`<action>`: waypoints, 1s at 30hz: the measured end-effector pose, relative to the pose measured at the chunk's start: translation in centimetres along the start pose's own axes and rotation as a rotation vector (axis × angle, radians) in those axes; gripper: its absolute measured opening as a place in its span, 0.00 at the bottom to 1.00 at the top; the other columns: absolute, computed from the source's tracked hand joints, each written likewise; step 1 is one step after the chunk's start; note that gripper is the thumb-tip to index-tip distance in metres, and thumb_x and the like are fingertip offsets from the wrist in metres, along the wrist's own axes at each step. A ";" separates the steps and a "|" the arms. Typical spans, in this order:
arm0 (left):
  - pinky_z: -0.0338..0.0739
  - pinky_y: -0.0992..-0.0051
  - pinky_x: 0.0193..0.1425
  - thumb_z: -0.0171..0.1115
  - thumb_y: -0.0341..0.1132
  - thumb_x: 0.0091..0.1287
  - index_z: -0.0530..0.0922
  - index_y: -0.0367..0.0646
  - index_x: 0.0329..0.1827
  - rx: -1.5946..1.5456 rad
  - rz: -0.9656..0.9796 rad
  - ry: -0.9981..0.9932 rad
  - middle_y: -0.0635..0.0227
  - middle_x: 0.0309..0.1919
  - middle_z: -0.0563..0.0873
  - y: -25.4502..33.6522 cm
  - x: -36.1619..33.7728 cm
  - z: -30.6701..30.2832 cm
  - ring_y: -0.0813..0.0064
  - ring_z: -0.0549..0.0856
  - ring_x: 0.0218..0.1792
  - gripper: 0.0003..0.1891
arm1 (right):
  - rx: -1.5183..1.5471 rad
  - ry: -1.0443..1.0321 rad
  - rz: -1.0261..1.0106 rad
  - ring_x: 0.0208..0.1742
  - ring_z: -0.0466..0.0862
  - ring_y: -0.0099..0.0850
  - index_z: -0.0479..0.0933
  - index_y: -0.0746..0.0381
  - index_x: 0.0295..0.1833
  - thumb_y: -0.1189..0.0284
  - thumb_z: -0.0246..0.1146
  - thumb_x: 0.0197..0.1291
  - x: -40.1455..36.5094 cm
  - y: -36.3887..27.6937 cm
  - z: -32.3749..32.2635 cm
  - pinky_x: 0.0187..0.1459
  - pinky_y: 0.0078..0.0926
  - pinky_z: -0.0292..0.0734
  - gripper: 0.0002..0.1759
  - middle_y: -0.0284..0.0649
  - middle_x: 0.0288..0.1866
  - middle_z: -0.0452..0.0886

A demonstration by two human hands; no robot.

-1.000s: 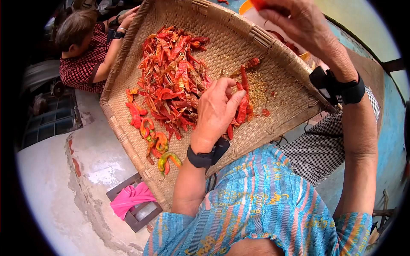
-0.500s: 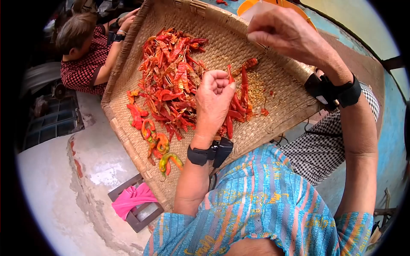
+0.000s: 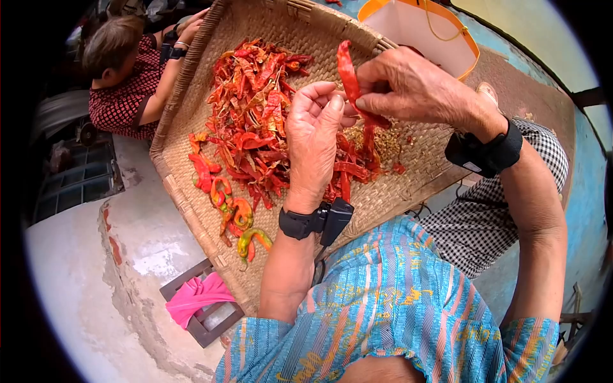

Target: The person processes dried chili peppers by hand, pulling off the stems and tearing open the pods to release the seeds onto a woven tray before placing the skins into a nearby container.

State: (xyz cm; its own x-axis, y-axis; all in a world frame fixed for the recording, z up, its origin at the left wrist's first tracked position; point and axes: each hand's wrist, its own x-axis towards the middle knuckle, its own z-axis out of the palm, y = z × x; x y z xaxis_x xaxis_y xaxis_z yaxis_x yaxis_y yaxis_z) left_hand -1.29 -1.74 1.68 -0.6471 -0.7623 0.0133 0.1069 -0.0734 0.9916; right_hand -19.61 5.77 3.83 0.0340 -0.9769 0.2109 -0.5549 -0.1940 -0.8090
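My right hand pinches a red chili pepper between thumb and fingers and holds it upright over the basket. Just left of it, my left hand has its fingers curled in toward the thumb, close to that pepper; what they hold, if anything, is hidden. Both hands are above a large woven basket tray. A heap of dried red chilies lies beyond my left hand, and more red chilies lie beneath my hands beside scattered pale seeds.
Twisted red, orange and green peppers lie along the tray's left side. An orange-rimmed white bucket stands past the far right edge. At the upper left another person has hands at the tray's rim. Pink cloth hangs on a dark frame.
My right hand has come down from above the bucket to beside my left hand and now grips a red chili. My left hand has shifted up slightly.
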 end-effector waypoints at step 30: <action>0.79 0.68 0.38 0.65 0.25 0.65 0.80 0.39 0.46 0.974 0.374 0.087 0.56 0.35 0.85 1.7 -1.4 1.2 0.62 0.86 0.32 0.08 | -0.487 0.115 -0.112 0.35 0.86 0.46 0.79 0.67 0.33 0.74 0.64 0.61 -0.4 0.6 0.3 0.38 0.42 0.81 0.07 0.49 0.31 0.83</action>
State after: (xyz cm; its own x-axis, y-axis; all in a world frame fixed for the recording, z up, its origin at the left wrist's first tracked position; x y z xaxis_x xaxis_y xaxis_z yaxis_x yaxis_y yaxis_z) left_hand -1.16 -0.03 3.47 -0.6374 -0.6762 0.3694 -0.3904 0.6968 0.6017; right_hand -19.66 6.04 3.10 0.0391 -0.9312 0.3625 -0.8771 -0.2058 -0.4340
